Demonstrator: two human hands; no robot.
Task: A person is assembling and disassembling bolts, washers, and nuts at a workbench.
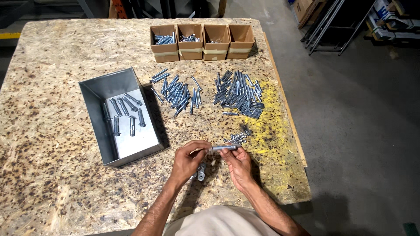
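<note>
Both hands meet just in front of the grey metal bin [98,89], off its near right corner, above the chipboard tabletop [48,144]. Between them they hold a silver anchor bolt [222,147], lying roughly level. The left hand [188,161] pinches the bolt's left end with thumb and fingertips, its grip pressed onto the metal. The right hand [237,164] does likewise on the right end, fingers curled over the top and thumb beneath. Under the left hand, resting on the tabletop, lie one or two more sleeve pieces [200,171] (partly hidden by the hand, so their number is unclear).

Inside the bin lie several finished bolts [124,112], scattered on its floor. Right of the bin, just beside its far right corner, is a loose pile of bolts [177,91]. Further right of that is a denser heap of sleeves [239,94], lying on a yellow-stained patch of the board. A small cluster of nuts and washers [238,137] sits between this heap and the right hand, well to the right of the bin's near edge.

Beyond the bin, toward the far edge of the tabletop, four small cardboard boxes [202,41] stand in a row, touching side by side; the left ones hold metal parts, and the rightmost looks bare inside.
</note>
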